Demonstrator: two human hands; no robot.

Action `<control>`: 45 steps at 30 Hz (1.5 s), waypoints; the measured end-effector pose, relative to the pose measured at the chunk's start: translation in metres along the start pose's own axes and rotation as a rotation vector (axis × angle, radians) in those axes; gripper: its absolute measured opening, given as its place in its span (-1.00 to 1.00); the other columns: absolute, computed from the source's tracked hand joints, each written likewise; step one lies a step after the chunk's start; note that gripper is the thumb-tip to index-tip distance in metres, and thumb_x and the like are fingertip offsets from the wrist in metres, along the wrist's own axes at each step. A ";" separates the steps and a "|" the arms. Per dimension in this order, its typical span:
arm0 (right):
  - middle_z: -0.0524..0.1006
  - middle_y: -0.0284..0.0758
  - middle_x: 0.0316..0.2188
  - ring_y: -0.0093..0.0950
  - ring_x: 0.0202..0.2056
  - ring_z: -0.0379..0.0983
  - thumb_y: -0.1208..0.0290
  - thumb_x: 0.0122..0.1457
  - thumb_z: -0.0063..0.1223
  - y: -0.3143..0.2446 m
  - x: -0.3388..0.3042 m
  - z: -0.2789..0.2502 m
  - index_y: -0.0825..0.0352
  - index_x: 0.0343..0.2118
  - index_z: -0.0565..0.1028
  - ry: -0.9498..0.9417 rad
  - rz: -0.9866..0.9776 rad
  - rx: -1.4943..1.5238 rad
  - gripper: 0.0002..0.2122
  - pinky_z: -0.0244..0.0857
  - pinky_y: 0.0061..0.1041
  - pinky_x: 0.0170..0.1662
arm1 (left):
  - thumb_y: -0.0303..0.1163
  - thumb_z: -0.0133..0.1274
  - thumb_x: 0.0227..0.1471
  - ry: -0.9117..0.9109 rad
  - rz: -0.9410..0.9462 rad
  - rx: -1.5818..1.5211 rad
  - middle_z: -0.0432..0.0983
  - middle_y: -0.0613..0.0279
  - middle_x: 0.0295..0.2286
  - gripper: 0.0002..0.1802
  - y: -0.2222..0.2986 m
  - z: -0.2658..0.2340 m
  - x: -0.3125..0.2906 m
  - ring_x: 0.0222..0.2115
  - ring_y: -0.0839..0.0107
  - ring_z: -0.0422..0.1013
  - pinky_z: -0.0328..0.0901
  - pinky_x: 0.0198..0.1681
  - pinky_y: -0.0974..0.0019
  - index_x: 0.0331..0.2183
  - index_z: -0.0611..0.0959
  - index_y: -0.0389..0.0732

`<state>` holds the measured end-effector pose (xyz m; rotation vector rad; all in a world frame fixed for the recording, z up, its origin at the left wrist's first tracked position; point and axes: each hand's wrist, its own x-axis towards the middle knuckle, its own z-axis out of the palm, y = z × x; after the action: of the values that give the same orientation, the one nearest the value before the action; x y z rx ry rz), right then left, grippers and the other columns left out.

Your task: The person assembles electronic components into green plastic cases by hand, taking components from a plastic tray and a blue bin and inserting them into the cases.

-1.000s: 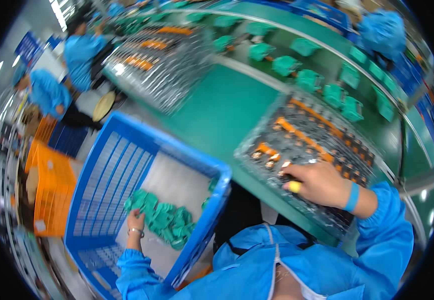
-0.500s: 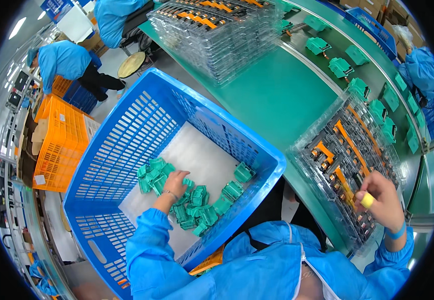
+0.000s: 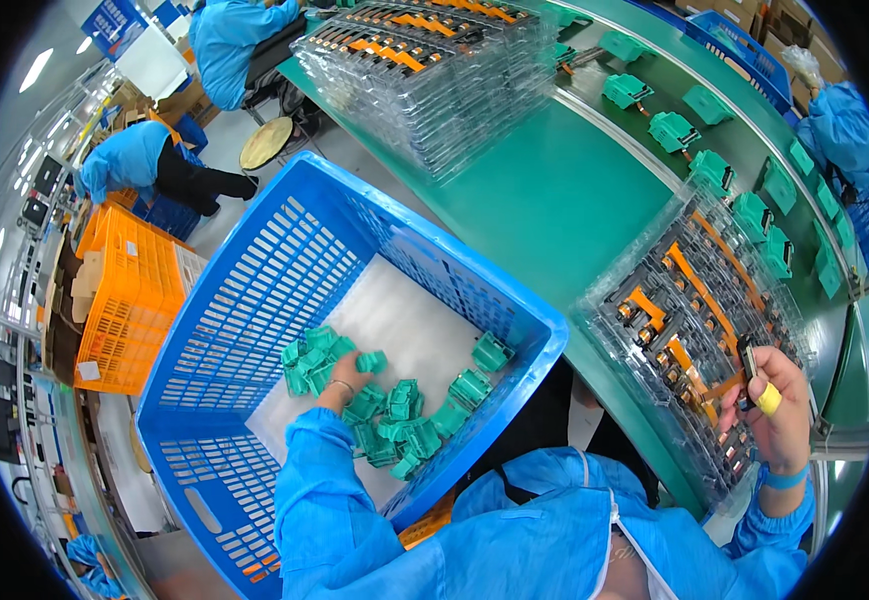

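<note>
We are reaching our left hand (image 3: 342, 372) into the blue crate (image 3: 254, 290), closing it on green parts (image 3: 394, 415), while our right hand (image 3: 774, 420) is pinching a small dark part (image 3: 749, 360) over the tray (image 3: 684, 330), next needing careful seating.

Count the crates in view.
2: the big blue crate that the left hand reaches into, and an orange crate left of it. Others may be hidden.

Long green workbench (image 3: 544, 200), pale floor (image 3: 354, 165), orange crate (image 3: 129, 300) at left, bright ceiling lamps (image 3: 34, 70) overhead
</note>
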<state>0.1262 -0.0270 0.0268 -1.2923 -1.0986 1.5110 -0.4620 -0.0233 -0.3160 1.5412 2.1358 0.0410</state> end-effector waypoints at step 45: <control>0.43 -0.46 -0.47 -0.71 -0.38 0.37 0.57 0.01 0.12 0.023 0.016 -0.028 0.37 -0.40 0.39 -0.063 -0.265 0.298 -0.87 0.25 -0.72 -0.36 | -0.40 -0.09 0.02 -0.862 0.128 -1.661 0.31 -0.06 -0.08 -0.56 0.436 -0.121 -0.182 -0.02 0.13 0.25 0.19 0.04 0.10 -0.04 0.32 -0.32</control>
<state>0.1507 -0.0155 -0.0018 -0.8656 -0.9957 1.4571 -0.0850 0.0012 -0.0075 0.4319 0.6948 0.7882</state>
